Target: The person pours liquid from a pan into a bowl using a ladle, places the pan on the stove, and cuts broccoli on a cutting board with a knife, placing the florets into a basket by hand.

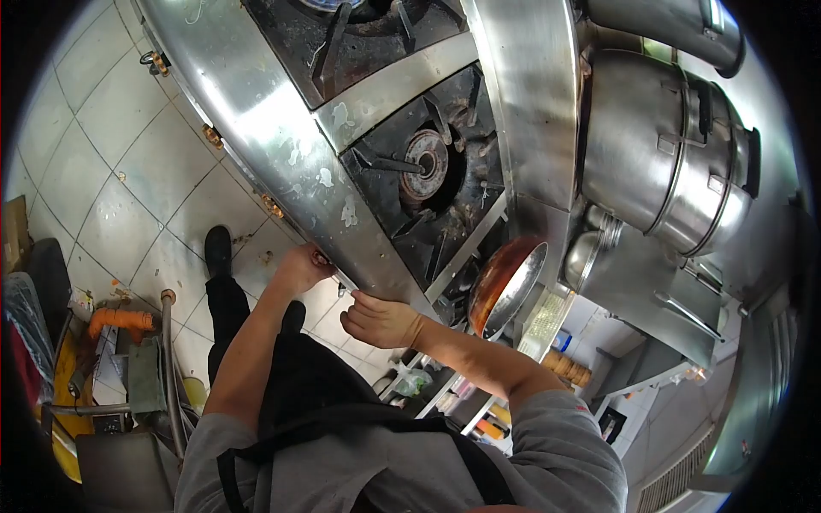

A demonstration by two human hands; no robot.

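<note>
My left hand (304, 270) is at the front edge of the steel stove (263, 128), its fingers closed round what looks like a brass gas knob, mostly covered by the hand. Close beside it, my right hand (380, 321) is curled at the stove's front corner. A thin pale strip shows between the two hands; what the right fingers hold is hidden. Along the same front edge sit more brass knobs (272, 205). Nearest to my hands on the stovetop is a burner (425, 164) with no visible flame.
A second burner at the top shows a bluish glow. A frying pan (508, 286) leans at the stove's right end. Big steel pots (637, 141) stand behind. A ladle (688, 315) lies on a steel surface. Shelves, an orange hose (122, 321) and metal pipes are lower down.
</note>
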